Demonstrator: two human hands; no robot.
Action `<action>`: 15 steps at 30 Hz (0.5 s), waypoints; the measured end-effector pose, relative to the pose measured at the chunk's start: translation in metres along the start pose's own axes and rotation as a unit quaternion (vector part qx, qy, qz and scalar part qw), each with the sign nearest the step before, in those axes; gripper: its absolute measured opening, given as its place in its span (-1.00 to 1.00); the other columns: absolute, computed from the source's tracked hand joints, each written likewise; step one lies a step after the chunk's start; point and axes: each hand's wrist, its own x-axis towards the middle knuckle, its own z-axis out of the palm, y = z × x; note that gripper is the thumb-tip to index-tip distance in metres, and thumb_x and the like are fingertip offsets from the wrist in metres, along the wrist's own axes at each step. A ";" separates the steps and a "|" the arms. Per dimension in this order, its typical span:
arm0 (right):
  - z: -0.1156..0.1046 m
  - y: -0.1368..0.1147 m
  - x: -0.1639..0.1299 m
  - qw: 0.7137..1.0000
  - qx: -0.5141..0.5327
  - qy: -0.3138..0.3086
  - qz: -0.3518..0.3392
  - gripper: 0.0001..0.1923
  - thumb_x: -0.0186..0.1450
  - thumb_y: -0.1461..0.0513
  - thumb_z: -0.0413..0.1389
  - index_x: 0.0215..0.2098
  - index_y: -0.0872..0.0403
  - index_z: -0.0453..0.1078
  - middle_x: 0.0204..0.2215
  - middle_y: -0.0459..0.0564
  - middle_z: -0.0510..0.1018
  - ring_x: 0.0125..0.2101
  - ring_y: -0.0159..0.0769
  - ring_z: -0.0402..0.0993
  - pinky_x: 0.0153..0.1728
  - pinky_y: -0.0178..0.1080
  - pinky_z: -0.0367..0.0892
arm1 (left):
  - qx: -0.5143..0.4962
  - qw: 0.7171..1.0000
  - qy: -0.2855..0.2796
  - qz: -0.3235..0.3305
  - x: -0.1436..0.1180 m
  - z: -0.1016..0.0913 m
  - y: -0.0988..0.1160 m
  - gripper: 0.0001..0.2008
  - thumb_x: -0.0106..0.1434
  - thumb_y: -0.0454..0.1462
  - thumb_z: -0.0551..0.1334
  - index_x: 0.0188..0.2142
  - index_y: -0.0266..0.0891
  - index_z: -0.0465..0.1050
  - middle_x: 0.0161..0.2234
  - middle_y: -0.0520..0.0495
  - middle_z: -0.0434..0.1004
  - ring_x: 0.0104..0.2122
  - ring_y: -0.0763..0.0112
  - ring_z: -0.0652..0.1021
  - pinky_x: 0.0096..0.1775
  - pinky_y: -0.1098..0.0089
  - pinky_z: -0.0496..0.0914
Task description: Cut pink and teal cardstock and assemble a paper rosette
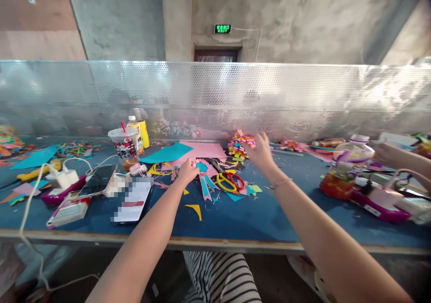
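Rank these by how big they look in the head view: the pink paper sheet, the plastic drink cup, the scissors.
1. pink paper sheet, partly covered
2. plastic drink cup
3. scissors
The cup and the scissors look close; nearness may skew that.

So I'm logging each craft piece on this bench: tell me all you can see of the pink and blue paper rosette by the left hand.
The paper rosette has a pleated pink round head with a blue centre and pink-and-blue ribbon tails that fan toward the table's near edge. It looks like cut coloured paper and lies flat on the blue table. The left hand rests on its head. The scissors, with yellow and red handles, lie just to its right.
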 end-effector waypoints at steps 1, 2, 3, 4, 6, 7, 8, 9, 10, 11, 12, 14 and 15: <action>0.018 -0.007 -0.001 1.000 0.015 -0.005 0.022 -0.79 0.13 0.26 -0.01 -0.25 0.13 0.29 -0.22 0.13 0.36 -0.10 -0.19 0.24 -0.03 -0.14 0.14 | -0.007 1.000 0.004 -0.004 0.000 -0.002 0.000 -0.73 0.06 -0.26 0.13 -0.19 -0.16 0.29 -0.20 -0.07 0.47 -0.15 0.26 0.45 -0.17 0.34 0.25; 0.035 -0.013 -0.005 0.999 0.024 -0.017 0.039 -0.80 0.12 0.28 -0.01 -0.27 0.14 0.29 -0.23 0.14 0.35 -0.10 -0.19 0.24 -0.03 -0.14 0.15 | -0.010 1.000 0.005 -0.007 0.000 -0.003 0.000 -0.73 0.05 -0.26 0.13 -0.20 -0.16 0.30 -0.20 -0.07 0.47 -0.14 0.25 0.44 -0.15 0.33 0.25; 0.051 -0.016 -0.011 0.998 0.031 -0.029 0.056 -0.79 0.12 0.30 -0.02 -0.26 0.15 0.29 -0.24 0.14 0.34 -0.13 -0.20 0.25 -0.05 -0.16 0.17 | -0.010 1.000 0.005 -0.010 0.000 -0.004 0.000 -0.73 0.04 -0.25 0.14 -0.20 -0.16 0.30 -0.20 -0.07 0.47 -0.13 0.23 0.43 -0.13 0.31 0.24; 0.065 -0.018 -0.018 0.996 0.035 -0.043 0.067 -0.75 0.12 0.32 -0.03 -0.21 0.17 0.27 -0.21 0.16 0.32 -0.15 -0.22 0.26 -0.08 -0.19 0.19 | -0.007 1.000 0.006 -0.017 0.001 -0.005 -0.001 -0.71 0.04 -0.23 0.15 -0.19 -0.16 0.30 -0.19 -0.09 0.46 -0.11 0.21 0.42 -0.11 0.28 0.23; 0.085 -0.015 -0.037 0.993 0.014 -0.090 0.072 -0.66 0.12 0.33 -0.03 -0.11 0.18 0.24 -0.16 0.18 0.27 -0.14 -0.20 0.26 -0.09 -0.18 0.19 | 0.002 0.999 0.024 -0.037 0.006 -0.006 -0.004 -0.65 0.02 -0.15 0.18 -0.16 -0.16 0.30 -0.13 -0.15 0.42 -0.06 0.14 0.39 -0.08 0.23 0.22; 0.091 -0.012 -0.046 0.990 -0.010 -0.121 0.072 -0.69 0.13 0.32 -0.03 -0.13 0.17 0.25 -0.16 0.19 0.27 -0.10 -0.16 0.23 -0.07 -0.15 0.17 | 0.001 0.998 0.041 -0.047 0.010 -0.006 -0.006 -0.60 0.01 -0.12 0.18 -0.14 -0.17 0.28 -0.09 -0.18 0.38 -0.03 0.12 0.36 -0.07 0.21 0.21; 0.094 -0.007 -0.053 0.983 -0.034 -0.169 0.066 -0.72 0.13 0.28 0.00 -0.17 0.17 0.28 -0.18 0.19 0.28 -0.09 -0.11 0.22 -0.08 -0.13 0.17 | -0.006 0.996 0.067 -0.061 0.014 -0.006 -0.009 -0.56 0.00 -0.10 0.19 -0.11 -0.17 0.26 -0.05 -0.21 0.33 0.00 0.10 0.33 -0.06 0.21 0.22; 0.094 -0.002 -0.058 0.975 -0.054 -0.202 0.074 -0.74 0.13 0.25 0.02 -0.20 0.15 0.31 -0.18 0.18 0.29 -0.09 -0.08 0.22 -0.09 -0.12 0.17 | -0.022 0.992 0.097 -0.077 0.018 -0.007 -0.012 -0.52 0.00 -0.10 0.19 -0.08 -0.17 0.24 -0.02 -0.23 0.28 0.01 0.10 0.32 -0.06 0.22 0.23; 0.092 0.004 -0.061 0.971 -0.073 -0.209 0.090 -0.75 0.13 0.24 0.02 -0.22 0.15 0.32 -0.18 0.18 0.30 -0.09 -0.08 0.22 -0.10 -0.13 0.17 | -0.051 0.985 0.129 -0.098 0.022 -0.007 -0.015 -0.49 0.00 -0.13 0.20 -0.04 -0.17 0.20 0.00 -0.24 0.24 0.01 0.12 0.32 -0.08 0.25 0.25; 0.088 0.009 -0.061 0.969 -0.088 -0.205 0.106 -0.75 0.13 0.23 0.03 -0.23 0.15 0.33 -0.19 0.17 0.30 -0.10 -0.09 0.23 -0.11 -0.15 0.17 | -0.093 0.973 0.168 -0.130 0.027 -0.008 -0.019 -0.47 0.00 -0.19 0.19 -0.01 -0.18 0.16 0.00 -0.25 0.21 -0.02 0.15 0.34 -0.13 0.28 0.28; 0.082 0.013 -0.060 0.968 -0.095 -0.198 0.121 -0.75 0.13 0.21 0.03 -0.23 0.15 0.33 -0.18 0.16 0.31 -0.11 -0.11 0.24 -0.11 -0.18 0.17 | -0.150 0.954 0.198 -0.167 0.031 -0.008 -0.023 -0.46 0.01 -0.23 0.18 0.01 -0.19 0.13 -0.02 -0.25 0.21 -0.09 0.21 0.39 -0.19 0.31 0.31; 0.069 0.018 -0.054 0.962 -0.084 -0.215 0.146 -0.74 0.12 0.16 0.04 -0.28 0.15 0.35 -0.22 0.12 0.37 -0.16 -0.17 0.29 -0.18 -0.26 0.20 | -0.271 0.905 0.237 -0.227 0.037 -0.008 -0.031 -0.51 0.04 -0.26 0.15 -0.01 -0.21 0.12 -0.15 -0.20 0.28 -0.29 0.30 0.44 -0.31 0.31 0.34; 0.063 0.018 -0.050 0.954 -0.079 -0.245 0.156 -0.73 0.12 0.12 0.05 -0.31 0.15 0.36 -0.27 0.10 0.41 -0.21 -0.20 0.32 -0.24 -0.29 0.21 | -0.319 0.889 0.239 -0.227 0.040 -0.008 -0.035 -0.54 0.03 -0.30 0.15 -0.04 -0.21 0.13 -0.25 -0.13 0.31 -0.37 0.35 0.44 -0.35 0.32 0.34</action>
